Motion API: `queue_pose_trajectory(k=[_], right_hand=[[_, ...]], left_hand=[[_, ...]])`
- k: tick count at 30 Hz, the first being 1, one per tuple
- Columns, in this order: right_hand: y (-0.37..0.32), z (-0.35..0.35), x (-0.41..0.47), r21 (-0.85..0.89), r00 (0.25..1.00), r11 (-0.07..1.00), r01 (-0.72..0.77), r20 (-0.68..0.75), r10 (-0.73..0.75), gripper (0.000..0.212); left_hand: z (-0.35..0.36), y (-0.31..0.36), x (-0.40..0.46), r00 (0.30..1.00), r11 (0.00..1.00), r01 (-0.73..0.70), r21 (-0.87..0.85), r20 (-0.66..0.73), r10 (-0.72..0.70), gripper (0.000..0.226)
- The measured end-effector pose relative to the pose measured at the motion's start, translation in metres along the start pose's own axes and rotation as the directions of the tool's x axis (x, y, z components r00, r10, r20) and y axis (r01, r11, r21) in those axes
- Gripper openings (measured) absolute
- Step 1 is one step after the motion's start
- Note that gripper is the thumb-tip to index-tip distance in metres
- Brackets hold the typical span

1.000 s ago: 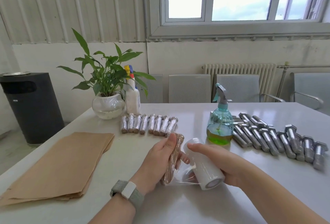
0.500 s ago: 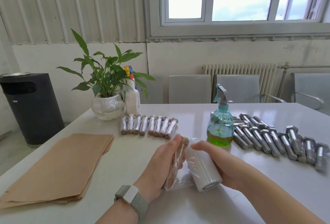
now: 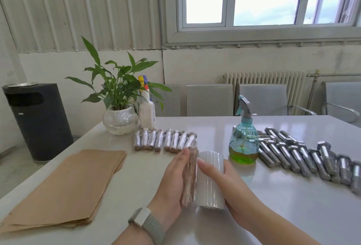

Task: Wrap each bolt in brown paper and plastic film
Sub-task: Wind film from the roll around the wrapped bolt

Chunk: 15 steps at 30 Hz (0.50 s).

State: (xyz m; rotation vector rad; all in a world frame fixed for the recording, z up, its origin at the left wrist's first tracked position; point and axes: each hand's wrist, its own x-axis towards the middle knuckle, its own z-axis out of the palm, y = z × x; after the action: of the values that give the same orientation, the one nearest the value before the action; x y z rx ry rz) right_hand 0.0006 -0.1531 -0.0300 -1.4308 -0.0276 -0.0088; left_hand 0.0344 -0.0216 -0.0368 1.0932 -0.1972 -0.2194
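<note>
My left hand (image 3: 172, 182) grips a bolt wrapped in brown paper (image 3: 189, 176), held upright over the table's near middle. My right hand (image 3: 232, 188) holds a white roll of plastic film (image 3: 210, 178) pressed against the bolt's right side, thumb on top of the roll. A row of several wrapped bolts (image 3: 165, 141) lies just beyond my hands. Several bare steel bolts (image 3: 304, 155) lie spread across the right of the table. A stack of brown paper sheets (image 3: 64, 188) lies at the left.
A teal spray bottle with green liquid (image 3: 243, 139) stands right of the roll. A potted plant (image 3: 119, 108) and a white spray bottle (image 3: 146, 108) stand at the back. A black bin (image 3: 37, 119) stands on the floor left; grey chairs (image 3: 210, 99) behind the white table (image 3: 273, 205).
The roll has moved left and closed against the wrapped bolt; the loose stretch of film between them is gone. Both hands have shifted slightly away from me.
</note>
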Motion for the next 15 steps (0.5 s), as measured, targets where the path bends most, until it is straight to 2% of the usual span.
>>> queue_pose_trajectory(k=[3,6,10,15], right_hand=[[0.004,0.007,0.0,-0.053,0.991,0.998,0.025,-0.13,-0.032,0.067],[0.007,0.013,0.0,-0.083,0.973,0.992,0.093,-0.205,-0.108,0.064],[0.007,0.014,0.0,-0.141,0.945,0.97,0.197,-0.236,-0.227,0.058],[0.014,0.016,0.0,-0.19,0.927,0.959,0.208,-0.274,-0.256,0.057]], left_hand=[[0.0,-0.003,0.0,1.0,0.992,-0.018,-0.126,-0.018,0.016,0.039],[-0.002,-0.004,0.0,0.999,0.985,-0.05,-0.163,-0.029,0.046,0.033],[0.0,-0.003,0.002,0.984,0.986,-0.156,-0.053,-0.096,0.151,0.032],[-0.001,-0.007,0.001,0.938,0.954,-0.271,0.125,-0.19,0.291,0.036]])
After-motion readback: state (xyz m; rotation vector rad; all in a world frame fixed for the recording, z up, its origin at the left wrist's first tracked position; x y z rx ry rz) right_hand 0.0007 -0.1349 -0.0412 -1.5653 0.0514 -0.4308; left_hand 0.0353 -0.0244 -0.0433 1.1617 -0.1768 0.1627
